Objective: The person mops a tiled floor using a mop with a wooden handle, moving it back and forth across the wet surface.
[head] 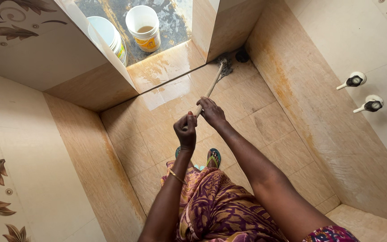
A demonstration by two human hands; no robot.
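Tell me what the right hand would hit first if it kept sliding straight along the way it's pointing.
The right hand points up the wooden handle. Going straight on, it would probably first meet the mop head on the wet tiled floor, just before the doorway wall corner; depth is unclear.

Both hands, left [186,131] and right [211,111], fisted, arms outstretched.
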